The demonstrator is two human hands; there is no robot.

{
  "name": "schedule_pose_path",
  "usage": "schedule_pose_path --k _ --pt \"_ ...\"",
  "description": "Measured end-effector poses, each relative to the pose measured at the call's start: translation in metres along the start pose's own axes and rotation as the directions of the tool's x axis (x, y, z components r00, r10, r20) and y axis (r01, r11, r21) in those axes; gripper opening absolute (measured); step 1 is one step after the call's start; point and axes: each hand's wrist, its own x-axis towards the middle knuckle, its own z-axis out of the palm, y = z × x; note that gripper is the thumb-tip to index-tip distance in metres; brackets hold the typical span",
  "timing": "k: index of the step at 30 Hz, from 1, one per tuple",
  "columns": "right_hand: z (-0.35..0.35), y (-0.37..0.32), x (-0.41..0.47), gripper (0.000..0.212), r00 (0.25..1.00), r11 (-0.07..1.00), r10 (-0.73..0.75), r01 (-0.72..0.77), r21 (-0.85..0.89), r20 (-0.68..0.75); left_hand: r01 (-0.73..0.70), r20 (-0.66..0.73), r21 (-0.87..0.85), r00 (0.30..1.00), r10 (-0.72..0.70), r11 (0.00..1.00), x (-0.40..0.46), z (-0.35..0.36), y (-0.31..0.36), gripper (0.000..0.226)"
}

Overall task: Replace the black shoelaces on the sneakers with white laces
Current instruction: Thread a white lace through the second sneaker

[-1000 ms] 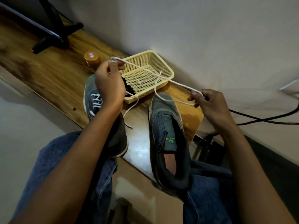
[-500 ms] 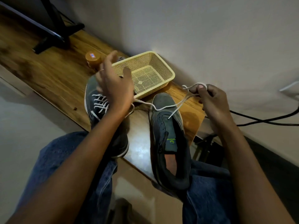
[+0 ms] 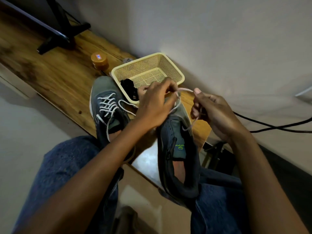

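Both hands have closed together, left hand (image 3: 154, 105) and right hand (image 3: 212, 112) pinching the white lace (image 3: 184, 90) above the unlaced sneaker (image 3: 177, 149).

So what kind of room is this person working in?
Probably a home or office desk against a wall: a wooden tabletop with a monitor stand, loose cables, and a plastic basket.
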Motion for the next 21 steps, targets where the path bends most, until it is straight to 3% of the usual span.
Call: schedule_pose_path --k 4,8,11,14,17,19,21 --pt "-0.009 0.008 0.005 0.031 0.992 1.0 0.03 -0.031 -0.006 -0.124 0.173 -0.303 -0.214 0.924 -0.234 0.961 0.009 -0.018 -0.008 0.006" --pt "-0.017 0.014 0.008 0.026 0.965 0.978 -0.007 -0.048 -0.203 -0.263 0.237 -0.372 -0.077 0.894 -0.248 0.969 0.011 -0.03 -0.016 0.011" --pt "-0.026 0.019 0.011 0.029 0.89 0.977 -0.012 -0.087 -0.197 -0.456 0.283 -0.38 0.091 0.896 -0.229 0.955 0.011 -0.034 -0.015 0.013" --pt "-0.031 0.021 0.011 0.026 0.827 0.994 -0.027 -0.039 -0.105 -0.562 0.307 -0.351 0.276 0.914 -0.202 0.911 0.009 -0.032 -0.017 0.021" --pt "-0.027 0.02 0.009 0.008 0.838 0.997 -0.066 0.041 -0.058 -0.541 0.291 -0.289 0.373 0.939 -0.188 0.881 0.007 -0.023 -0.019 0.037" --pt "-0.017 0.016 0.008 0.005 0.892 0.996 -0.068 0.036 -0.08 -0.447 0.186 -0.202 0.34 0.972 -0.121 0.922 0.006 -0.016 -0.013 0.038" --pt "-0.005 0.011 0.006 0.01 0.944 0.993 -0.036 -0.002 -0.115 -0.327 -0.001 -0.019 0.233 1.0 0.005 0.973 0.004 -0.007 -0.003 0.04"
